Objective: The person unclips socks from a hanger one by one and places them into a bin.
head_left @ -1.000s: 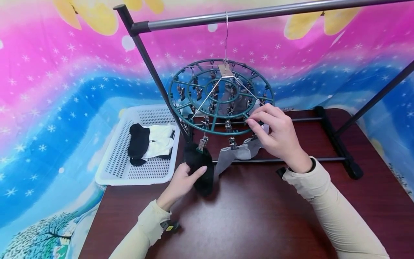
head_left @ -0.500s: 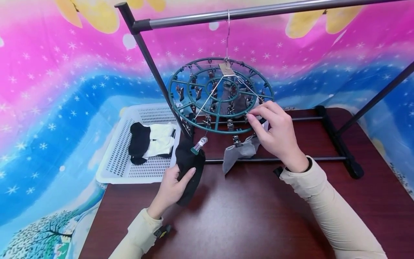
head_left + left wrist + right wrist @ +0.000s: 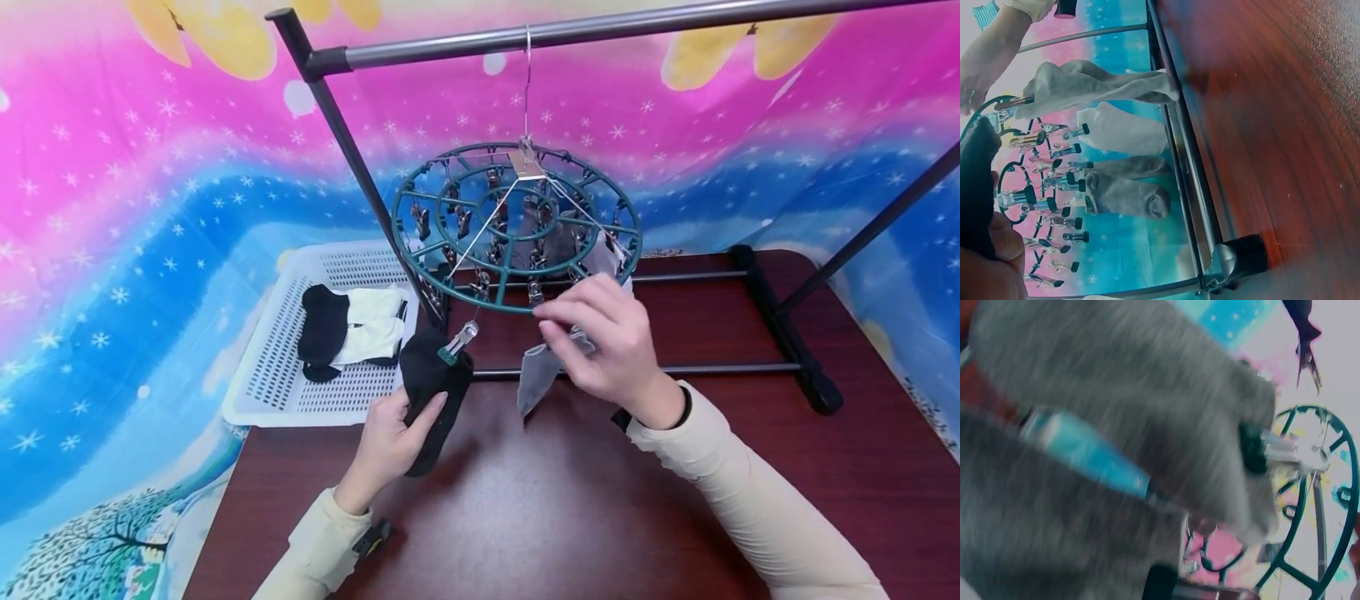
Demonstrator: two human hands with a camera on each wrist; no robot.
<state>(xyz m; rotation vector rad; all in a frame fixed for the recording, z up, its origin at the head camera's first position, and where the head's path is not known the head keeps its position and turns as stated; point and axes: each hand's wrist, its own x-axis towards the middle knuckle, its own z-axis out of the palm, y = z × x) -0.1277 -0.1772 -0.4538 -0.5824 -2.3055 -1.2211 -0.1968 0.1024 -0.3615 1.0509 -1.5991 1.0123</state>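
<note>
My left hand (image 3: 390,442) grips a black sock (image 3: 433,387), thumb on top. A metal clip (image 3: 461,337) with a green tip is fastened on that sock and hangs from a round green clip hanger (image 3: 503,285). At the hanger's front rim is my right hand (image 3: 607,346), its fingers bent, thumb and forefinger slightly apart close under a clip (image 3: 536,292). Below it a grey sock (image 3: 536,379) hangs, partly hidden by the hand. Grey socks (image 3: 1129,195) hang clipped in the left wrist view. Blurred grey cloth (image 3: 1116,381) fills much of the right wrist view.
A white basket (image 3: 315,417) on the left holds a black sock (image 3: 322,329) and white socks (image 3: 375,329). The hanger hooks onto the rack's top rail (image 3: 637,32). The rack's lower bar (image 3: 720,368) runs low over the dark red table (image 3: 570,517).
My right hand has moved left and down along the hanger's rim. The left hand has pulled the clipped black sock left, away from under the hanger.
</note>
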